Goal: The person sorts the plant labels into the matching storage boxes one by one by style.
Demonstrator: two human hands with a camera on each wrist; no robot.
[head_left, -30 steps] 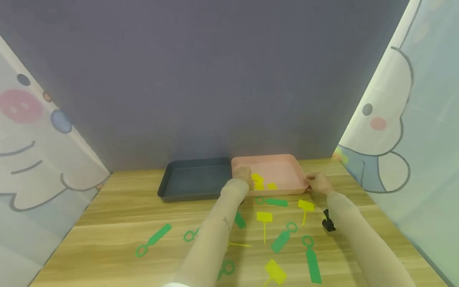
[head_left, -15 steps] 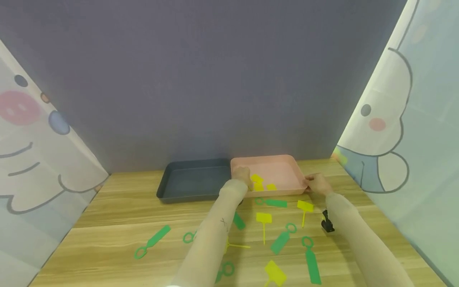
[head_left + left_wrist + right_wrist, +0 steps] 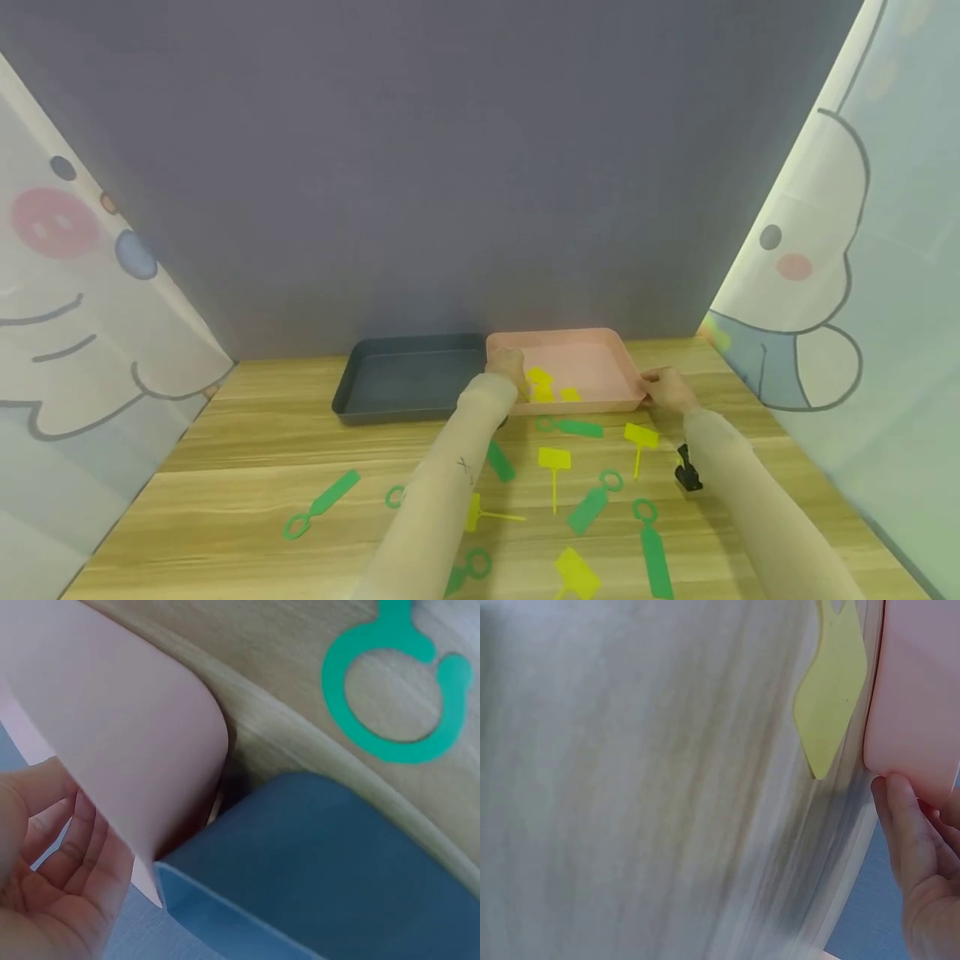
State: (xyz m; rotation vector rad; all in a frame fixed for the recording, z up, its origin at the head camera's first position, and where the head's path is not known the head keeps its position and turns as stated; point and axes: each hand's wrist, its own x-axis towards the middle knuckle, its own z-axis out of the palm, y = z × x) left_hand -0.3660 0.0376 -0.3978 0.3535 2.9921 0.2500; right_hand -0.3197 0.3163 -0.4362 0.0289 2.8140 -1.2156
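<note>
My left hand [image 3: 507,371] reaches over the left wall of the pink tray [image 3: 577,337]. In the left wrist view, the fingers [image 3: 79,851] bend inside that wall; their tips are hidden, so whether they pinch anything cannot be told. At the tray's front right corner, my right hand [image 3: 667,389] grips the wall, with fingers [image 3: 909,825] outside and thumb by the rim. Several yellow tags [image 3: 543,392] lie inside the tray close to the left hand. A dark blue-grey tray [image 3: 412,414] stands against the pink one on the left.
Several green ring-ended tags [image 3: 330,493] and yellow T-shaped tags [image 3: 555,458] are spread over the wooden table [image 3: 247,450]. A small black clip-like object [image 3: 687,471] lies beside the right forearm. A dark grey wall panel [image 3: 450,167] rises behind the trays.
The head view shifts slightly. Both hands stay at the pink tray, and the trays and tags show no clear movement.
</note>
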